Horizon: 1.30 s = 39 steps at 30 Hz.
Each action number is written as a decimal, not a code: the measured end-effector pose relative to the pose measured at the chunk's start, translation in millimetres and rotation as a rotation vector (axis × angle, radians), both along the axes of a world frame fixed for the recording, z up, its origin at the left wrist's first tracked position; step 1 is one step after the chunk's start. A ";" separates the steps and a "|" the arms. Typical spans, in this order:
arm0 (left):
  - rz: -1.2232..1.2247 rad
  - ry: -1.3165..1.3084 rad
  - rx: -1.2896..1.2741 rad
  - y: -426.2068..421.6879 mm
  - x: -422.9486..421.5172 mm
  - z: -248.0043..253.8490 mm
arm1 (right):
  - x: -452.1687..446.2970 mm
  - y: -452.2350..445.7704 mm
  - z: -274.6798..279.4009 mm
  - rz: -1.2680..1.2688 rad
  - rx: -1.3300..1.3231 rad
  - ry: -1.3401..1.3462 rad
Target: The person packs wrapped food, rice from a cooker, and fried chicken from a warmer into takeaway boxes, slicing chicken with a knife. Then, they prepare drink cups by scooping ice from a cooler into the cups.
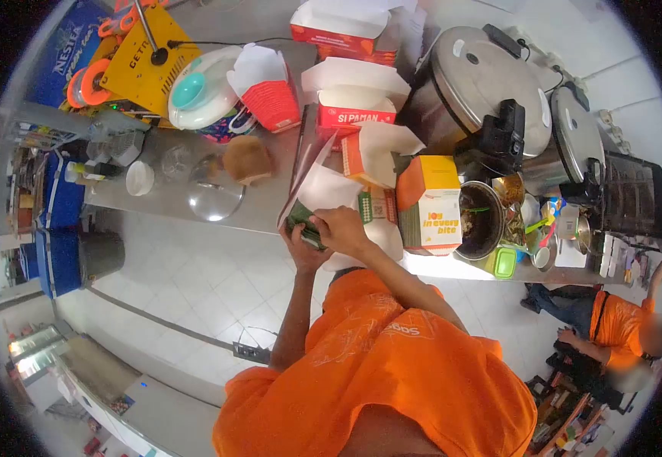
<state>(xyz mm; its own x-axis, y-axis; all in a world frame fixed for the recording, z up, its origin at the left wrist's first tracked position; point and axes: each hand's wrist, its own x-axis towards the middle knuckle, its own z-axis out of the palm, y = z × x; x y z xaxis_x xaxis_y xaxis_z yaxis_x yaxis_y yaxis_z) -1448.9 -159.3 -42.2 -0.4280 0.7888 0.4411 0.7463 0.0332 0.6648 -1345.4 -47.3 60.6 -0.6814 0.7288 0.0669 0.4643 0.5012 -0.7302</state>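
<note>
At the counter's front edge, my left hand (305, 250) is closed around a dark green leaf-like sheet (300, 215). My right hand (341, 228) is closed too, its fingers pinching the same sheet from the right. White paper (329, 187) stands up just behind both hands. Close on the right are an open orange-and-white box (377, 157) and a closed yellow, orange and white box (431, 217). What lies under my fingers is hidden.
Stacked red cartons (271, 103) and red paper trays (355, 113) stand at the back. Large steel cookers (491, 84) fill the right rear. A pot (479, 221), a green-lidded container (504, 263) and a glass lid (216, 199) are on the counter. Another person (616, 327) is at far right.
</note>
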 end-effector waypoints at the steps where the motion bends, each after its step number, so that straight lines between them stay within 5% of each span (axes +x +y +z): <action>1: -0.003 0.028 -0.018 0.1 1.0 6.2 | 3.0 1.8 4.8 -0.024 0.007 0.073; 3: 0.127 -0.061 0.039 -24.4 6.5 -46.2 | 12.9 33.7 61.7 -0.163 0.119 0.283; 4: 0.184 -0.103 0.074 -35.1 9.8 -64.9 | 23.5 51.3 87.6 -0.197 -0.257 0.276; 7: 0.199 -0.376 -0.116 -33.6 24.1 -50.7 | 66.5 64.0 156.6 0.014 -0.408 0.436; 10: 0.042 -0.224 0.020 -11.3 22.0 -69.0 | 119.6 41.9 169.1 0.112 -0.157 0.440; 13: -0.080 -0.014 -0.313 -7.8 -11.7 -140.2 | 196.4 -4.3 178.1 -0.135 -0.370 0.526; 15: -0.019 -0.024 -0.205 4.8 5.0 -101.1 | 276.2 -34.3 161.6 -0.357 -0.120 0.589; 17: -0.125 0.223 -0.042 -3.3 -15.2 -141.2 | 361.3 -73.4 150.9 -0.701 -0.011 0.784; 19: 0.065 0.198 -0.293 7.5 13.3 -81.4 | 420.6 -85.8 165.9 -0.953 0.190 0.994; 21: 0.047 0.043 -0.190 10.5 22.0 -80.4 | 456.3 -71.2 189.2 -1.246 0.386 0.804; 27: 0.352 0.160 -0.125 11.5 44.6 -115.1 | 644.4 -41.0 34.1 -1.549 0.664 0.040; 29: 0.334 0.154 0.008 6.2 53.5 -112.8 | 691.8 -34.3 -10.6 -1.668 0.523 -0.097; 32: 0.439 0.218 -0.175 3.4 88.2 -81.3 | 770.6 -11.2 -38.6 -1.706 0.502 -0.222; 36: 0.525 0.344 -0.141 0.6 121.5 -51.6 | 918.3 33.8 -31.9 -1.707 0.572 -0.559; 39: 0.538 0.342 -0.043 6.9 145.9 -30.1 | 1018.3 88.8 12.9 -1.750 0.358 -0.921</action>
<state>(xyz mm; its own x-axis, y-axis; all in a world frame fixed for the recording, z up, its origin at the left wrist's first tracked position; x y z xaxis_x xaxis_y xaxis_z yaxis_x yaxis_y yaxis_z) -1303.0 -152.4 -72.3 -0.6098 0.5228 0.5958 0.7876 0.4838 0.3816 -327.1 41.5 73.5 0.7062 0.5518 0.4436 0.6245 -0.7807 -0.0232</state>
